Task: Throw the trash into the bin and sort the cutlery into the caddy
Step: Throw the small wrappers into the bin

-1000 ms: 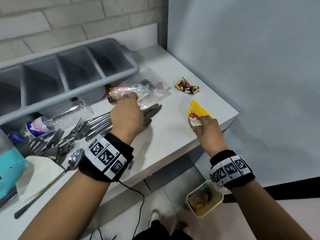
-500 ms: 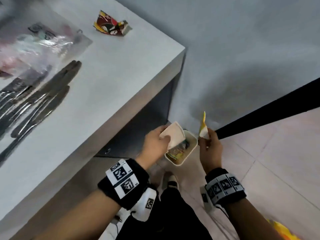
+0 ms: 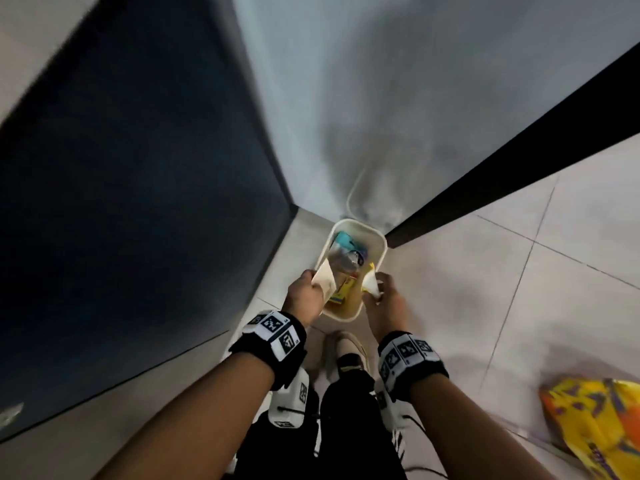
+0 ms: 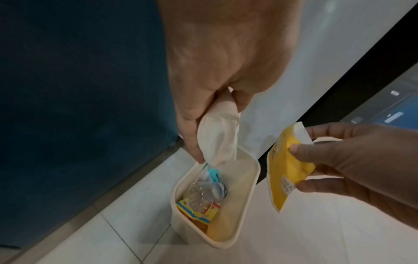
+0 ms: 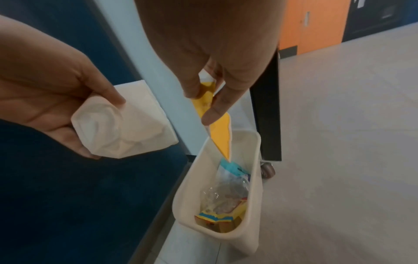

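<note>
Left hand: my left hand [image 3: 306, 295] grips a crumpled white napkin [image 3: 325, 280], thumb and fingers curled round its upper part, in the lower middle of the head view. In the left wrist view the napkin [image 4: 218, 135] hangs down from the fingers, over the bin's far end.
Right hand: my right hand [image 3: 382, 299] pinches a yellow wrapper [image 4: 288, 160] between thumb and fingers. In the right wrist view the wrapper [image 5: 220, 132] points down over the bin's opening.
Bin: a small cream bin [image 3: 379, 258] stands on the tiled floor [image 3: 519, 271], centre of the head view, below and between both hands, beside a dark blue panel [image 3: 121, 185].
Inside the bin: a clear plastic bottle [image 4: 203, 194], a turquoise piece [image 5: 230, 167] and a yellow printed packet [image 4: 199, 214] lie at the bottom.
Floor: a yellow and orange bag [image 3: 595, 424] lies at the lower right of the head view, well apart from the bin.
Feet: my shoe [image 3: 346, 348] shows just in front of the bin, between my wrists.
</note>
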Motion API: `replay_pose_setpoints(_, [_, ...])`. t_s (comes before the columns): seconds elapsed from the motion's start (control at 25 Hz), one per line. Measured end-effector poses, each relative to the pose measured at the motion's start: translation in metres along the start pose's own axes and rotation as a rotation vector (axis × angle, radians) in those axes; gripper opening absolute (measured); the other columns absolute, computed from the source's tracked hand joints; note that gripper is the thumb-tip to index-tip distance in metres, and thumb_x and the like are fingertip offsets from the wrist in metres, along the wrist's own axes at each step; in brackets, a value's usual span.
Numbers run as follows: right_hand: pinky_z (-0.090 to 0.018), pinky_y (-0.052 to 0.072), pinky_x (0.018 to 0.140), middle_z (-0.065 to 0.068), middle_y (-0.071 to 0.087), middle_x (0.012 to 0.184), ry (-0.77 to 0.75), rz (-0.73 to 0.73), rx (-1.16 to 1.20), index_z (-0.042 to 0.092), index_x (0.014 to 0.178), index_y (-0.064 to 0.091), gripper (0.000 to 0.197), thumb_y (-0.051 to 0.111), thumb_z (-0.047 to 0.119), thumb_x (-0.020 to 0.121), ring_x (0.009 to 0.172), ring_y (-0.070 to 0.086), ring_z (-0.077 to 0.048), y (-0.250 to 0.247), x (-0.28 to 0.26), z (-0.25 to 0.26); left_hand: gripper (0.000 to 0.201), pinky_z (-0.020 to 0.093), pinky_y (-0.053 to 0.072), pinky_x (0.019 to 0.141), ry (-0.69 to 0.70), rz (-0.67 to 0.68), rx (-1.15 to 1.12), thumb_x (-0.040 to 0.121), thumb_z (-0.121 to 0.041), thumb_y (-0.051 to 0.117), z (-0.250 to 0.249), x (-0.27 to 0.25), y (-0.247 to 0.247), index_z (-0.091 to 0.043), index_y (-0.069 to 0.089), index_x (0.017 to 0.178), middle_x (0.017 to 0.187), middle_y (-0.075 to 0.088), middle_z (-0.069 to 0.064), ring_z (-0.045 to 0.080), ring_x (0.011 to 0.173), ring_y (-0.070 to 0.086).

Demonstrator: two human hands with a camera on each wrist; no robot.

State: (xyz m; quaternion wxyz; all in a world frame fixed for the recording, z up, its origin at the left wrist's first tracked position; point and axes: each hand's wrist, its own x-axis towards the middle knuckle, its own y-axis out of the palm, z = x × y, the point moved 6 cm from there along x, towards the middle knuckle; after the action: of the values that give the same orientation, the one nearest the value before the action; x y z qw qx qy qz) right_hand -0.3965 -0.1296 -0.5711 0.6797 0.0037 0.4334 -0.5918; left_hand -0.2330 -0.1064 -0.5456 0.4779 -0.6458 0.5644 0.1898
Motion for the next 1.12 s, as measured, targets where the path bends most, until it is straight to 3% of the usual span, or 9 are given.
replay_pose_setpoints(0.12, [-0.039, 0.051, 0.084, -0.021, 0.065, 0.114, 0.049, 0.014, 0.047, 0.010, 0.125, 0.050, 0.043, 0.058, 0.005, 0.083, 0.101, 0.064, -0.038, 0.036, 0.042, -0.037, 0.038, 0.037, 0.042, 0.099, -0.026, 0.013, 0.057, 0.092, -0.004, 0.036, 0.016, 0.047, 0.029, -0.002, 0.050, 0.128, 0.129, 0.057, 0.024, 0.037, 0.118, 0.054])
replay_pose_setpoints(0.24, [-0.030, 0.048, 0.082, -0.017, 0.065, 0.115, 0.081, 0.013, 0.041, 0.012, 0.124, 0.051, 0.042, 0.058, 0.007, 0.083, 0.103, 0.063, -0.034, 0.060, 0.073, -0.066, 0.040, 0.035, 0.044, 0.103, -0.033, 0.063, 0.087, 0.094, -0.018, 0.044, 0.027, 0.077, 0.056, -0.009, 0.049, 0.132, 0.133, 0.056, 0.019, 0.034, 0.121, 0.054])
replay_pose_setpoints(0.36, [-0.031, 0.047, 0.088, -0.012, 0.062, 0.121, 0.086, -0.004, 0.008, 0.012, 0.124, 0.055, 0.040, 0.058, 0.009, 0.084, 0.107, 0.059, -0.032, 0.059, 0.087, -0.075, 0.048, 0.028, 0.039, 0.104, -0.013, 0.105, 0.137, 0.090, -0.023, 0.054, 0.023, 0.090, 0.063, -0.014, 0.048, 0.137, 0.138, 0.054, 0.010, 0.027, 0.126, 0.051])
replay_pose_setpoints(0.48, [-0.029, 0.045, 0.087, -0.012, 0.064, 0.116, 0.142, -0.003, -0.020, 0.012, 0.116, 0.059, 0.031, 0.055, 0.009, 0.085, 0.105, 0.060, -0.030, 0.042, 0.075, -0.069, 0.041, 0.025, 0.040, 0.103, -0.024, 0.087, 0.152, 0.089, -0.020, 0.054, 0.015, 0.078, 0.050, -0.013, 0.056, 0.129, 0.135, 0.057, 0.008, 0.023, 0.124, 0.054])
replay_pose_setpoints(0.68, [-0.026, 0.044, 0.081, -0.013, 0.066, 0.106, 0.001, 0.074, -0.072, 0.009, 0.108, 0.064, 0.026, 0.054, 0.005, 0.084, 0.099, 0.063, -0.031, -0.007, 0.009, 0.010, 0.031, 0.023, 0.043, 0.097, 0.032, 0.026, -0.020, 0.088, -0.014, 0.056, -0.027, -0.012, -0.003, -0.009, 0.063, 0.119, 0.124, 0.065, 0.008, 0.021, 0.116, 0.059])
replay_pose_setpoints(0.84, [-0.022, 0.044, 0.078, 0.000, 0.058, 0.091, -0.179, 0.150, -0.075, 0.007, 0.108, 0.064, 0.025, 0.056, 0.004, 0.084, 0.086, 0.059, -0.022, -0.054, -0.062, 0.108, 0.030, 0.014, 0.046, 0.078, 0.090, -0.036, -0.163, 0.085, -0.007, 0.057, -0.074, -0.104, -0.059, -0.006, 0.065, 0.114, 0.110, 0.067, 0.010, 0.024, 0.100, 0.063])
replay_pose_setpoints(0.96, [-0.011, 0.045, 0.071, -0.001, 0.059, 0.087, -0.359, 0.217, -0.095, 0.007, 0.107, 0.064, 0.025, 0.056, 0.002, 0.084, 0.079, 0.056, -0.017, -0.087, -0.120, 0.186, 0.027, 0.018, 0.043, 0.075, 0.168, -0.127, -0.250, 0.086, -0.007, 0.054, -0.116, -0.178, -0.111, -0.007, 0.065, 0.111, 0.095, 0.063, 0.004, 0.018, 0.087, 0.059])
replay_pose_setpoints(1.08, [-0.025, 0.049, 0.074, 0.001, 0.062, 0.083, -0.541, 0.195, -0.157, 0.018, 0.100, 0.066, 0.021, 0.059, 0.008, 0.083, 0.072, 0.060, -0.018, -0.112, -0.168, 0.258, 0.018, 0.023, 0.042, 0.070, 0.240, -0.184, -0.372, 0.084, -0.009, 0.058, -0.144, -0.248, -0.163, -0.014, 0.067, 0.100, 0.082, 0.060, 0.001, 0.014, 0.073, 0.055])
replay_pose_setpoints(1.12, [-0.023, 0.048, 0.071, 0.000, 0.062, 0.081, -0.591, 0.196, -0.135, 0.019, 0.097, 0.067, 0.020, 0.059, 0.007, 0.083, 0.069, 0.059, -0.017, -0.119, -0.185, 0.284, 0.014, 0.023, 0.042, 0.064, 0.268, -0.220, -0.409, 0.084, -0.010, 0.058, -0.153, -0.274, -0.185, -0.019, 0.066, 0.091, 0.076, 0.059, -0.001, 0.013, 0.066, 0.054])
